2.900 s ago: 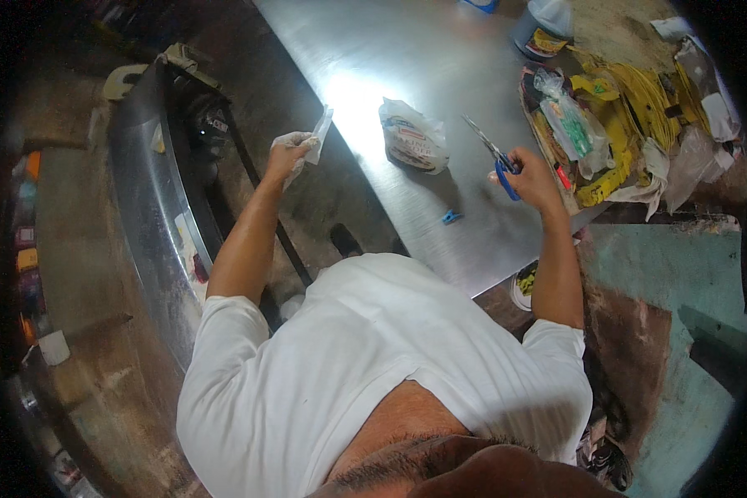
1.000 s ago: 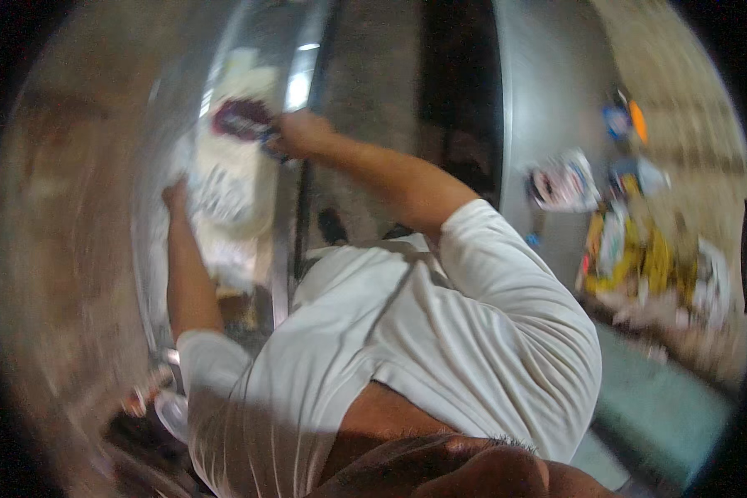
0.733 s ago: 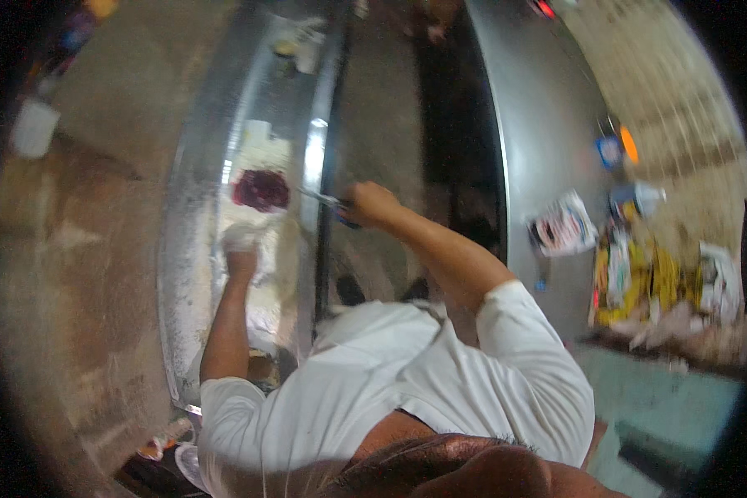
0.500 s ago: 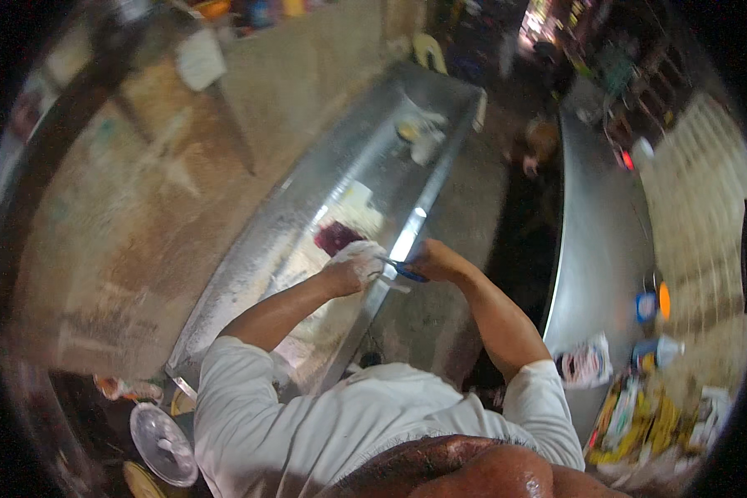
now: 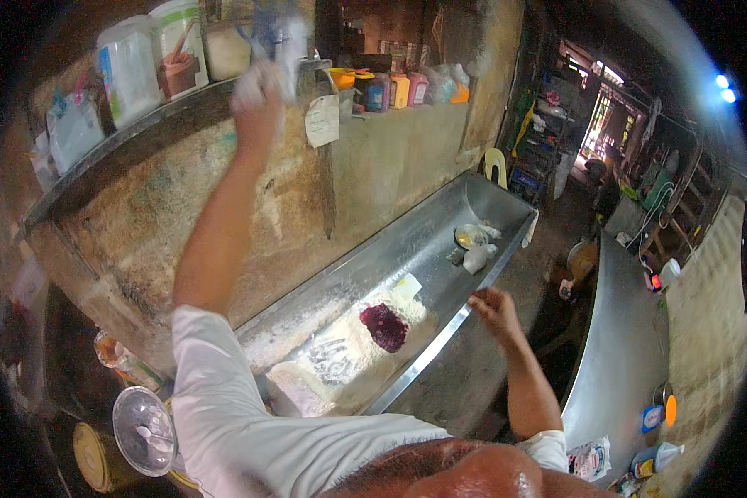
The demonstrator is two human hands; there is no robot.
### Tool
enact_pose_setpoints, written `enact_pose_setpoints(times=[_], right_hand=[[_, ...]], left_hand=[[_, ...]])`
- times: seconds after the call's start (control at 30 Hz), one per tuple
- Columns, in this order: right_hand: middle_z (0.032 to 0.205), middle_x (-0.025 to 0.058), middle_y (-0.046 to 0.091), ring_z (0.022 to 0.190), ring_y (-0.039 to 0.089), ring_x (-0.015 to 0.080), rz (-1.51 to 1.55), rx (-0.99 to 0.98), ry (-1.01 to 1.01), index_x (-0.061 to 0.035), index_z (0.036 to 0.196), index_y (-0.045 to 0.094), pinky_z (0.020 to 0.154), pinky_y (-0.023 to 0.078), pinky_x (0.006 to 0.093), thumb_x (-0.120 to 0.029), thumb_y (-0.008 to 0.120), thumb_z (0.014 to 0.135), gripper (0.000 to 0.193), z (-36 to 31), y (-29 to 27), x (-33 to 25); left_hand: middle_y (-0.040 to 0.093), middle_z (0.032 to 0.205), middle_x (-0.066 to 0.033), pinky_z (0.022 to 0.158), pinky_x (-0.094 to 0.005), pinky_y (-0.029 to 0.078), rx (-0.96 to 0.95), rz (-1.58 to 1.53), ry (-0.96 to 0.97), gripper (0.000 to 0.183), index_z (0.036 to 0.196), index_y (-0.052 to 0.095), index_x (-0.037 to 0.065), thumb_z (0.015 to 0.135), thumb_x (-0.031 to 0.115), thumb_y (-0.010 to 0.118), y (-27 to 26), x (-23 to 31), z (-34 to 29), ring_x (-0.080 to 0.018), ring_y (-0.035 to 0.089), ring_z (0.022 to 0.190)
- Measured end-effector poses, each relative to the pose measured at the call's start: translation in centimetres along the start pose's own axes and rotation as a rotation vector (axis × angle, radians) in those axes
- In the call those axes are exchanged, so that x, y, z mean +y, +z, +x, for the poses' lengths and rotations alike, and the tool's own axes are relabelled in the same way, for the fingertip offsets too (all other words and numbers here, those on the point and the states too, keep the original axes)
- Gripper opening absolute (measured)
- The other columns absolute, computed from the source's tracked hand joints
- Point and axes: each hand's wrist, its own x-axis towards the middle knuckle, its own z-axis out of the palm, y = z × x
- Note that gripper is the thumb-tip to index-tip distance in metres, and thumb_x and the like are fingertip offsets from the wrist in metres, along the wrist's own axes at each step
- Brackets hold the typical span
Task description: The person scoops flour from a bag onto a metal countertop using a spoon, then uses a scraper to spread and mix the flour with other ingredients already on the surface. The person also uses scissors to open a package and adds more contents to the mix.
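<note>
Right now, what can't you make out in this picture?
Head view:
Left hand: motion blur hides its grip.
Blue shape above it: too blurred to name.
Right hand: too small to tell whether it pinches anything.
Metal trough: white shirt hides its near end.

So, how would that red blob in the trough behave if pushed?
The blob looks glossy and wet, so it would probably smear rather than slide whole. Lying low and spread out, it seems unlikely to roll. The loose-looking white powder around it would likely cling.
</note>
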Motion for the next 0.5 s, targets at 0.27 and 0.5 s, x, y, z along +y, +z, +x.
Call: enact_pose_setpoints(times=[0.27, 0.5], right_hand=[[0.089, 0.0100, 0.071, 0.081, 0.068, 0.0164, -0.194, -0.142, 0.167, 0.0011, 0.101, 0.068, 0.070, 0.053, 0.0322, -0.020, 0.073, 0.090, 0.024, -6.5, 5.0, 2.9], [0.096, 0.0153, 0.073, 0.083, 0.072, 0.0266, -0.429, -0.132, 0.234, 0.0013, 0.102, 0.068, 0.072, 0.055, 0.0378, -0.021, 0.074, 0.088, 0.027, -13.3, 3.4, 8.2]], left_hand=[[0.065, 0.101, -0.0252, 0.090, -0.0455, 0.047, 0.225, 0.196, 0.167, 0.030, 0.111, 0.064, 0.001, 0.087, 0.016, 0.054, -2.2, 2.9, 12.4, -0.0396, 0.061, 0.103], [0.064, 0.110, -0.0219, 0.096, -0.0450, 0.043, 0.233, 0.032, 0.334, 0.031, 0.114, 0.062, 0.002, 0.087, 0.014, 0.054, -1.5, 5.5, 11.5, -0.0398, 0.056, 0.109]])
